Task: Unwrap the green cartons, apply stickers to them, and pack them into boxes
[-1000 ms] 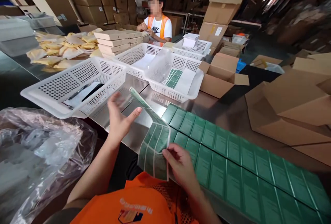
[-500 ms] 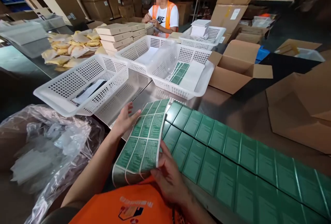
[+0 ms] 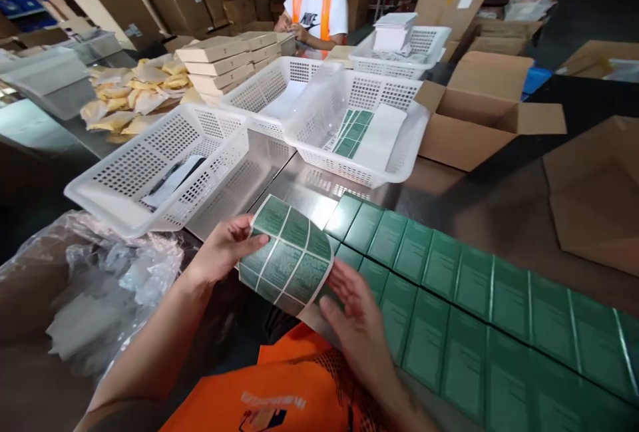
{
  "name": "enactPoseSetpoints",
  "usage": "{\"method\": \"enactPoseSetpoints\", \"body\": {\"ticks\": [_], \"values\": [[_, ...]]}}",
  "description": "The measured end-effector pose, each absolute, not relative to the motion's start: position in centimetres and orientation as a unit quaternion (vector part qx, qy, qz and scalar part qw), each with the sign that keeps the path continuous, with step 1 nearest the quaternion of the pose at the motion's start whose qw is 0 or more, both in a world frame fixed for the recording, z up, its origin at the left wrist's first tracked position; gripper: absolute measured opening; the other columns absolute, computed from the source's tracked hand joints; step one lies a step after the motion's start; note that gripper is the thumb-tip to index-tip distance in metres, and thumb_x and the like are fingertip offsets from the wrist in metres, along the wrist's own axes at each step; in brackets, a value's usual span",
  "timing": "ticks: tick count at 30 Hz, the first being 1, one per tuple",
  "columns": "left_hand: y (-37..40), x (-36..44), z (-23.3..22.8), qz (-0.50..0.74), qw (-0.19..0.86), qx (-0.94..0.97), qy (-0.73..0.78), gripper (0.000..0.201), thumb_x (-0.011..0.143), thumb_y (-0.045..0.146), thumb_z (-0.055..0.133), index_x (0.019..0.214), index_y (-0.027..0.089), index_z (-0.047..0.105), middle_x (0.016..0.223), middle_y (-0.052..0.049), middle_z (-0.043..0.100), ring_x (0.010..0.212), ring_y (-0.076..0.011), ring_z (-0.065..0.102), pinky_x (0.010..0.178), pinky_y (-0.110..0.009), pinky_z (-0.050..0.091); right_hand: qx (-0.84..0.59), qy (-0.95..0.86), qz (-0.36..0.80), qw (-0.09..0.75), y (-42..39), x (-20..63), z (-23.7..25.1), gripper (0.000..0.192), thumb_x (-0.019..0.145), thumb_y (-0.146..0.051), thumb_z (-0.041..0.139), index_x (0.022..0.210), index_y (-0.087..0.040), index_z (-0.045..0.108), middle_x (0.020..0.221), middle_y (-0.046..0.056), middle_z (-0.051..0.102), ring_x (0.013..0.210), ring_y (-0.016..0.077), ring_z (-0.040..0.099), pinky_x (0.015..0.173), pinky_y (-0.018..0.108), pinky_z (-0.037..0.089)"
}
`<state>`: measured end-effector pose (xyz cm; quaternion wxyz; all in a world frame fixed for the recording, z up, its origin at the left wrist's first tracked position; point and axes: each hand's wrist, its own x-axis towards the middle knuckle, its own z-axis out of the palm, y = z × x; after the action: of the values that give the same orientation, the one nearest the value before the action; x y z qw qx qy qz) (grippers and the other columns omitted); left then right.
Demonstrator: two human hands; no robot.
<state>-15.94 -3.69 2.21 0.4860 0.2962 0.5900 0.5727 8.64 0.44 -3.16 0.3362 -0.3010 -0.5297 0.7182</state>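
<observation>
Green label sheet [image 3: 284, 259] between both hands

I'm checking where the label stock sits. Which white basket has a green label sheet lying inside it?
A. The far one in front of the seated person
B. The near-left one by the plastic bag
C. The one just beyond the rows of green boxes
C: a green label sheet lies in the white basket just beyond the green boxes; the other baskets hold none.
</observation>
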Motion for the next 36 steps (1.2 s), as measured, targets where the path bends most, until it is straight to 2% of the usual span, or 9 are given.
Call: {"method": "enactPoseSetpoints", "body": {"ticks": [2,4,7,10,13,16,19,24,36], "values": [[-4.3,-15.5,1.9,0.560,0.468,0.344,0.591,0.019,0.072,0.026,0.084,0.088,0.017,0.078,0.079,-0.006,0.078,0.069,-0.0187,0.072,0.067,-0.027,0.059,-0.326,-0.472,0.714,0.402,2.0,8.3,-2.6,0.051,0.089,-0.040,0.071,0.134,-0.029,0.049,0.141,0.012,0.058,0.131,0.0256,0.055,0.111,0.048,0.043],[-4.9,-15.2,1.6,0.549,0.467,0.378,0.581,0.016,0.075,0.026,0.082,0.089,0.019,0.079,0.083,-0.007,0.078,0.072,-0.0205,0.073,0.072,-0.031,0.060,-0.340,-0.443,0.710,0.430,3.5,7.8,-2.2,0.049,0.086,-0.041,0.075,0.127,-0.028,0.052,0.133,0.013,0.064,0.124,0.0258,0.061,0.107,0.048,0.048],[-5.4,-15.3,1.0,0.525,0.489,0.408,0.565,0.013,0.079,0.026,0.078,0.091,0.022,0.080,0.085,-0.006,0.079,0.072,-0.0206,0.073,0.076,-0.033,0.060,-0.370,-0.421,0.688,0.460,4.8,7.1,-1.9,0.047,0.078,-0.039,0.081,0.116,-0.027,0.057,0.117,0.009,0.068,0.097,0.0208,0.070,0.088,0.039,0.059],[-5.6,-16.0,0.5,0.469,0.519,0.441,0.562,0.018,0.079,0.029,0.078,0.095,0.021,0.080,0.087,-0.009,0.078,0.076,-0.0228,0.073,0.077,-0.034,0.059,-0.393,-0.426,0.657,0.482,4.9,6.3,-1.9,0.044,0.072,-0.035,0.084,0.109,-0.026,0.061,0.103,0.004,0.068,0.075,0.0147,0.067,0.072,0.032,0.060],[-5.3,-16.3,0.2,0.490,0.506,0.421,0.571,0.027,0.074,0.035,0.081,0.096,0.018,0.079,0.084,-0.009,0.078,0.073,-0.0233,0.072,0.074,-0.035,0.059,-0.381,-0.454,0.654,0.470,4.3,5.7,-1.9,0.038,0.073,-0.032,0.082,0.107,-0.024,0.067,0.092,0.002,0.070,0.077,0.0158,0.067,0.075,0.033,0.060],[-4.6,-15.8,0.3,0.554,0.441,0.351,0.613,0.021,0.071,0.035,0.084,0.080,0.017,0.078,0.070,-0.005,0.075,0.060,-0.0189,0.067,0.060,-0.028,0.055,-0.374,-0.479,0.648,0.458,3.8,5.4,-1.9,0.033,0.076,-0.028,0.080,0.108,-0.024,0.072,0.089,0.003,0.071,0.081,0.0177,0.067,0.077,0.034,0.060],[-4.0,-15.1,0.4,0.558,0.416,0.351,0.627,0.019,0.069,0.033,0.085,0.070,0.017,0.076,0.064,-0.003,0.072,0.055,-0.0153,0.062,0.052,-0.023,0.049,-0.385,-0.483,0.635,0.464,3.8,5.4,-1.8,0.029,0.075,-0.025,0.080,0.104,-0.024,0.074,0.085,0.002,0.073,0.078,0.0173,0.068,0.074,0.032,0.061],[-3.8,-14.9,0.0,0.545,0.389,0.376,0.640,0.019,0.070,0.034,0.084,0.069,0.017,0.076,0.062,-0.003,0.069,0.056,-0.0151,0.060,0.054,-0.024,0.048,-0.414,-0.468,0.602,0.497,3.8,5.5,-1.5,0.025,0.072,-0.025,0.082,0.095,-0.024,0.072,0.080,0.001,0.073,0.074,0.0173,0.069,0.071,0.032,0.061],[-4.0,-14.3,0.2,0.544,0.339,0.396,0.658,0.012,0.071,0.031,0.083,0.069,0.021,0.077,0.063,-0.001,0.070,0.056,-0.0146,0.060,0.053,-0.023,0.047,-0.401,-0.462,0.673,0.416,3.8,6.5,-1.6,0.019,0.068,-0.032,0.085,0.086,-0.026,0.079,0.079,0.002,0.075,0.070,0.0178,0.067,0.064,0.031,0.059]]}}
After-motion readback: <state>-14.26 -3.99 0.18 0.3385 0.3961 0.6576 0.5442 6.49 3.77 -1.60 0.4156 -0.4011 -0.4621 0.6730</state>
